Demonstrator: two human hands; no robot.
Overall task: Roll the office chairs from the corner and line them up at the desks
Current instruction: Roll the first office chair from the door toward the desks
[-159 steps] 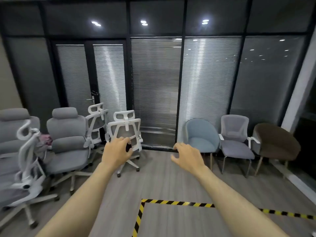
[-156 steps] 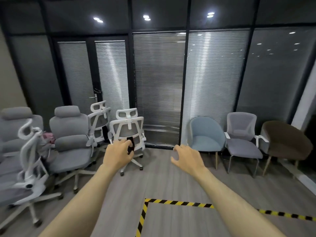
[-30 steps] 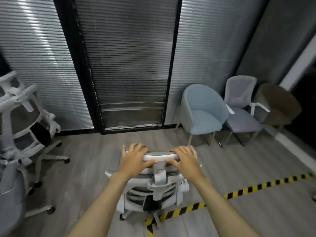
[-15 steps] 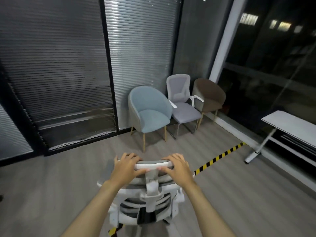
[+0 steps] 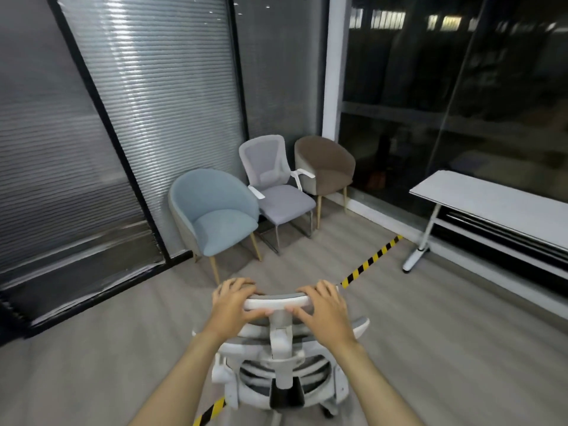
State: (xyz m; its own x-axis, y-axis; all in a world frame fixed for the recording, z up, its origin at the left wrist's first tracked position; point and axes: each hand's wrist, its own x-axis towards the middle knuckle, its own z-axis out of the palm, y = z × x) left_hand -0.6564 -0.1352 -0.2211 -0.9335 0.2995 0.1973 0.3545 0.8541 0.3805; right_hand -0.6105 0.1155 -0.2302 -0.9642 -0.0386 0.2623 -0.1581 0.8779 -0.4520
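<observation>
- From the head camera, low and centre, we see the white office chair (image 5: 281, 361) from behind, its back toward us and its headrest (image 5: 276, 301) between our hands.
- Our left hand (image 5: 235, 305) grips the left end of the headrest, fingers curled over the top and thumb underneath.
- Our right hand (image 5: 322, 309) grips the right end in the same way, thumb pointing inward along the lower edge.
- Yellow-and-black floor tape (image 5: 370, 262) runs diagonally under the chair and on toward the white desk (image 5: 491, 201), which stands well apart at the right, along the dark window.
- Against the far wall stand three other seats, side by side: a blue tub chair (image 5: 215, 213), a grey mesh armchair (image 5: 275, 182) and a brown tub chair (image 5: 325, 167).
- Closed blinds (image 5: 159, 96) cover the glass partition behind them.
</observation>
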